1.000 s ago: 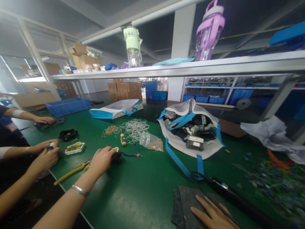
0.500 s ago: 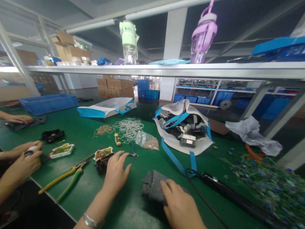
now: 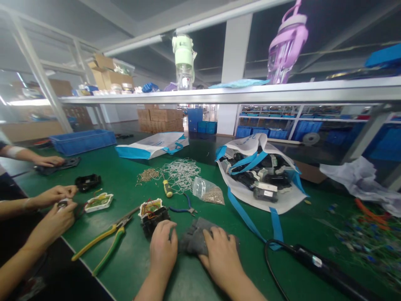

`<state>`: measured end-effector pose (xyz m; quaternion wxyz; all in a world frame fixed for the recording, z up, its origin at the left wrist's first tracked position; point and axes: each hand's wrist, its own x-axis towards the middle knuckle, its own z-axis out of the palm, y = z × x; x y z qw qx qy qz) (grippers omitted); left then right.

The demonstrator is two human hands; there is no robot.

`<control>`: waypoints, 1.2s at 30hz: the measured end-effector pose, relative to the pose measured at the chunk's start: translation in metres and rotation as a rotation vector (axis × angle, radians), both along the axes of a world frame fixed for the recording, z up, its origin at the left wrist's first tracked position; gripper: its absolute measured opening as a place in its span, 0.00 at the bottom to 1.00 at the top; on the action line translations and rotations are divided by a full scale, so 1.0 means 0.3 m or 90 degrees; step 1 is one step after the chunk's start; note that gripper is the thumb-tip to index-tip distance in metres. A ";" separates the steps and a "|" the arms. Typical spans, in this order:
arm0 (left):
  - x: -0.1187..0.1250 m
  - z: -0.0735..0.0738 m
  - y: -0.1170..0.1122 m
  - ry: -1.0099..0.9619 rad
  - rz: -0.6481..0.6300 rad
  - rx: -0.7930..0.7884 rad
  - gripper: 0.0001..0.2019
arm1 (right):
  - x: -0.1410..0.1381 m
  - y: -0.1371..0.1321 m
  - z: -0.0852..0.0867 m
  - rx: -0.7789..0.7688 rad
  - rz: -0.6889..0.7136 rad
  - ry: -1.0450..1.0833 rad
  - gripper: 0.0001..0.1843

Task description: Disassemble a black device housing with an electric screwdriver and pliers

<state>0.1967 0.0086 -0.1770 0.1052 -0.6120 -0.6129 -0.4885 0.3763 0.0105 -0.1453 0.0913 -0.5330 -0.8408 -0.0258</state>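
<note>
My right hand lies on a crumpled grey cloth pad on the green table, fingers curled over it. My left hand rests just left of the pad, fingers bent, touching its edge and close to a black device with a white open casing and coloured wires. Whether the left hand grips the pad I cannot make out.
Yellow-green pliers lie at left; a small screwdriver, blue cutters, a bag of small parts and chains behind. A white-blue bag of parts and a black tool with cable sit right. Another person's hands work at left.
My right hand dragged the grey pad leftward and bunched it up. My left hand left the black device and came back beside the pad.
</note>
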 end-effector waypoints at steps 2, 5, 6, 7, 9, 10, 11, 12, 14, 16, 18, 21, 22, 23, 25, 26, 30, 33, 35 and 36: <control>-0.006 0.002 0.000 -0.012 -0.002 -0.005 0.07 | 0.026 0.046 0.008 0.007 -0.044 -0.013 0.24; -0.015 0.005 -0.002 -0.027 -0.002 -0.015 0.07 | 0.092 0.102 0.011 0.015 -0.114 -0.036 0.21; -0.017 0.006 -0.003 -0.032 -0.002 -0.018 0.07 | 0.119 0.117 0.011 0.017 -0.136 -0.043 0.20; -0.017 0.007 -0.003 -0.036 -0.002 -0.020 0.07 | 0.147 0.129 0.013 0.019 -0.157 -0.049 0.19; -0.017 0.009 -0.004 -0.046 -0.004 -0.026 0.07 | 0.196 0.147 0.019 0.020 -0.194 -0.058 0.16; -0.017 0.009 -0.005 -0.051 -0.005 -0.029 0.07 | 0.214 0.152 0.025 0.021 -0.212 -0.061 0.15; -0.017 0.008 -0.005 -0.057 -0.007 -0.032 0.07 | 0.224 0.155 0.033 0.021 -0.229 -0.063 0.13; -0.017 0.006 -0.004 -0.062 -0.009 -0.034 0.07 | 0.225 0.154 0.042 0.023 -0.243 -0.064 0.13; -0.021 0.000 -0.003 -0.076 -0.006 -0.039 0.07 | 0.196 0.143 0.062 0.033 -0.255 -0.063 0.12; -0.025 -0.008 -0.001 -0.090 0.000 -0.042 0.06 | 0.127 0.119 0.075 0.045 -0.231 -0.058 0.15; -0.029 -0.014 0.003 -0.098 0.005 -0.043 0.06 | 0.037 0.088 0.073 0.049 -0.177 -0.050 0.19; -0.031 -0.019 0.007 -0.098 0.000 -0.042 0.06 | -0.083 0.053 0.045 0.038 -0.097 -0.041 0.20; -0.031 -0.020 0.008 -0.097 -0.003 -0.042 0.06 | -0.107 0.049 0.033 0.036 -0.079 -0.038 0.20; -0.030 -0.021 0.009 -0.096 -0.004 -0.043 0.06 | -0.121 0.052 0.022 0.033 -0.068 -0.036 0.19; -0.029 -0.021 0.009 -0.096 -0.005 -0.046 0.06 | -0.116 0.071 0.005 0.029 -0.069 -0.031 0.19; -0.028 -0.021 0.009 -0.096 -0.004 -0.047 0.07 | -0.099 0.086 -0.001 0.027 -0.081 -0.029 0.19; -0.028 -0.020 0.007 -0.098 0.002 -0.052 0.07 | 0.028 0.143 -0.009 0.011 -0.187 -0.035 0.19; -0.029 -0.019 0.007 -0.095 0.005 -0.053 0.07 | 0.138 0.166 -0.005 -0.005 -0.266 -0.046 0.17; -0.030 -0.018 0.007 -0.091 0.008 -0.051 0.08 | 0.201 0.177 0.007 -0.014 -0.297 -0.051 0.16; -0.029 -0.017 0.006 -0.088 0.009 -0.049 0.08 | 0.225 0.181 0.019 -0.020 -0.305 -0.051 0.15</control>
